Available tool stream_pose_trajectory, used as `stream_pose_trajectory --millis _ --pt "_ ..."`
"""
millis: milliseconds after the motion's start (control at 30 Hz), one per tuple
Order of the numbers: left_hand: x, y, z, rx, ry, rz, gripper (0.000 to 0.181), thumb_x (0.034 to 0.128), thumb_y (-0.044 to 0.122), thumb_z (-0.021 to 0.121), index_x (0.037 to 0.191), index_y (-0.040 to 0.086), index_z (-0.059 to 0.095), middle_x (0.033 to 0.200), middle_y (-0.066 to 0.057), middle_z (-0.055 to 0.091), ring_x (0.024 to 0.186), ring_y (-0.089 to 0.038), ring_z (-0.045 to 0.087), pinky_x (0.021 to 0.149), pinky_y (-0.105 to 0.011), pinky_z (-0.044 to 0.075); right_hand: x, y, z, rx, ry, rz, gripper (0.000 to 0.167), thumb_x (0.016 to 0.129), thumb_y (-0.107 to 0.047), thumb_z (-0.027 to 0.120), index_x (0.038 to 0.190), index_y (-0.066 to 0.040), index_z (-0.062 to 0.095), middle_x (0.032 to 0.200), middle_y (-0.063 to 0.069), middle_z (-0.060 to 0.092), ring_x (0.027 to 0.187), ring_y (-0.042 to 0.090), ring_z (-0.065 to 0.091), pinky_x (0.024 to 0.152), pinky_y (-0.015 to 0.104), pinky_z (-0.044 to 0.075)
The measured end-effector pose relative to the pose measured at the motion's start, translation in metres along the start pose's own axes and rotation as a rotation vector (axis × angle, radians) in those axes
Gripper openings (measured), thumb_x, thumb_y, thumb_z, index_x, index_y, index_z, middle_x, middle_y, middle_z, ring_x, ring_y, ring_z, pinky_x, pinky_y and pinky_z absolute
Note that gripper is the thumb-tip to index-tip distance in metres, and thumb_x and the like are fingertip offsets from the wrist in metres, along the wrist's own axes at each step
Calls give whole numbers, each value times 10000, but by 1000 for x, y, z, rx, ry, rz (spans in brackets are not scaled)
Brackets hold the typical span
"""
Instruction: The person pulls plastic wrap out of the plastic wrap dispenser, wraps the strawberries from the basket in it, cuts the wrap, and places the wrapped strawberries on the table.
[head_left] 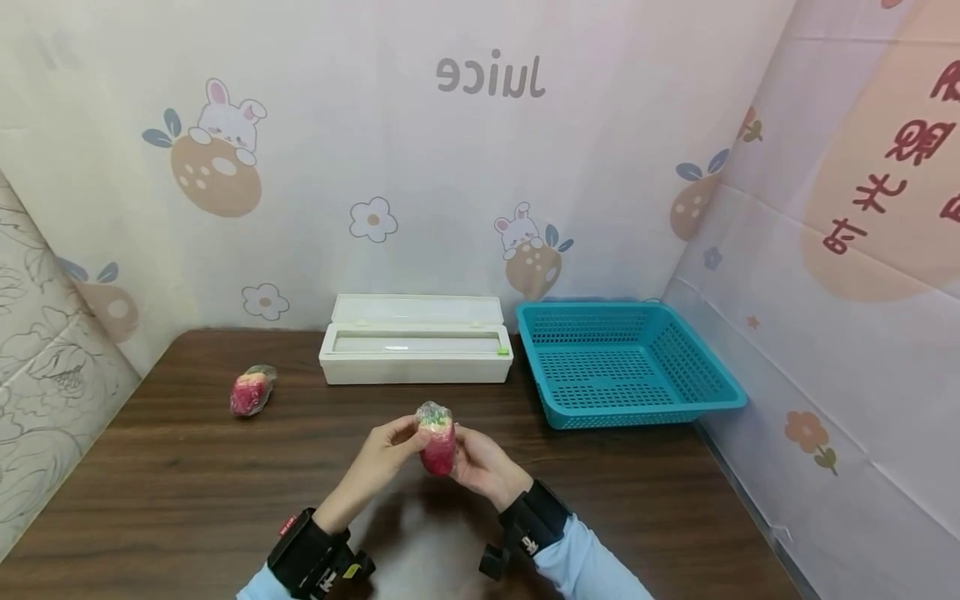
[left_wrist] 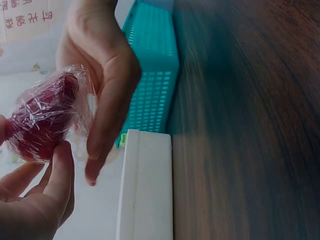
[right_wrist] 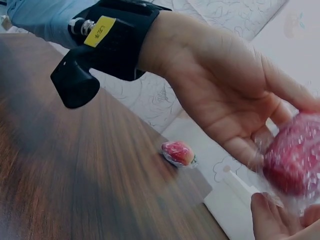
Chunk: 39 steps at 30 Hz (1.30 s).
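A red strawberry (head_left: 438,450) with a pale top and a green tip is wrapped in clear cling film (left_wrist: 80,95). My left hand (head_left: 392,454) pinches it between thumb and fingers, above the middle of the table. On its other side my right hand (head_left: 486,467) stays close against the film, its fingers (left_wrist: 106,122) fairly straight in the left wrist view. Whether the right fingertips press on the fruit is hard to tell. A second film-wrapped strawberry (head_left: 251,392) lies on the table at the left, also visible in the right wrist view (right_wrist: 178,153).
Behind the hands stands a white cling film box (head_left: 416,371), lid raised, with a green slider (head_left: 502,352) at its right end. A blue-green plastic basket (head_left: 551,414) sits at the back right of the brown wooden table (head_left: 172,483). Printed cloth (head_left: 390,150) hangs behind.
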<state>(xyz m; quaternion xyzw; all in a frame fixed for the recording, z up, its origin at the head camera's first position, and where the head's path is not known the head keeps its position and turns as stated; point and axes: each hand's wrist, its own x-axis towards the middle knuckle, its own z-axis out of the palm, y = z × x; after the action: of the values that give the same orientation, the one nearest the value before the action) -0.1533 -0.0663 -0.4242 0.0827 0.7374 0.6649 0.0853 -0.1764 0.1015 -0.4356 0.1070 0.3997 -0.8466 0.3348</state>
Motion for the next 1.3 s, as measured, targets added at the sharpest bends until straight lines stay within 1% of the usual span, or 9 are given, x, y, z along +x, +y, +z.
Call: stream_pose_trajectory --millis 133,300,433,567,767,867,1033,1100,1300 --pt "0 -1 4 -15 17 -19 411 888 228 592 1209 -24 552 1165 -181 596 1128 -289 546 886 -361 482 -1 3 3 16 -6 -34 413 1002 -170 274 1365 27 300 956 -8 668 882 41 618 776 181 496" --pt "0 -2 8 48 87 -21 412 872 260 612 1186 -3 579 1153 -154 580 1124 -308 544 857 -379 488 -2 5 4 10 -34 -75 481 1002 -254 259 1404 11 237 1080 14 605 978 73 567 858 218 449" --pt "-1 -3 11 88 160 14 415 852 263 639 1156 -14 583 1128 -169 609 1061 -294 584 852 -373 494 -6 7 6 -7 -52 -142 570 980 -393 258 1413 -24 237 1308 78 490 1162 136 476 988 294 370" --pt "-2 -5 13 96 216 68 353 843 229 654 1106 -1 606 1084 -160 638 995 -251 618 851 -329 498 -9 10 9 -50 -24 -233 624 977 -452 250 1442 -38 200 1450 122 333 1295 186 365 1063 328 304" --pt "-5 -7 17 127 204 100 348 835 188 663 1131 10 623 1098 -149 647 993 -245 621 841 -324 502 -2 12 9 -122 73 -260 563 990 -379 279 1411 -7 245 1410 148 387 1226 168 434 984 273 365" --pt "-6 -7 18 128 200 115 321 817 137 677 1114 22 643 1100 -136 649 977 -248 628 818 -313 508 2 12 6 -85 48 -240 535 998 -352 246 1400 2 244 1422 181 373 1172 148 486 938 250 399" --pt "-6 -7 21 103 196 97 272 779 101 708 1042 39 683 1013 -109 674 898 -221 648 732 -226 506 4 14 4 -5 10 -201 512 997 -333 241 1379 4 299 1418 171 389 1092 125 550 885 235 451" --pt "-6 -7 22 92 204 88 262 765 96 719 1021 41 693 985 -99 677 863 -202 651 702 -200 500 4 16 5 -8 10 -213 507 997 -301 221 1363 34 325 1383 179 434 1080 129 563 878 235 458" --pt "-2 -2 23 103 236 121 262 738 95 743 987 21 705 972 -109 674 812 -193 653 653 -197 506 5 15 13 -2 40 -266 507 976 -248 182 1316 74 377 1275 170 540 1095 165 572 885 234 465"
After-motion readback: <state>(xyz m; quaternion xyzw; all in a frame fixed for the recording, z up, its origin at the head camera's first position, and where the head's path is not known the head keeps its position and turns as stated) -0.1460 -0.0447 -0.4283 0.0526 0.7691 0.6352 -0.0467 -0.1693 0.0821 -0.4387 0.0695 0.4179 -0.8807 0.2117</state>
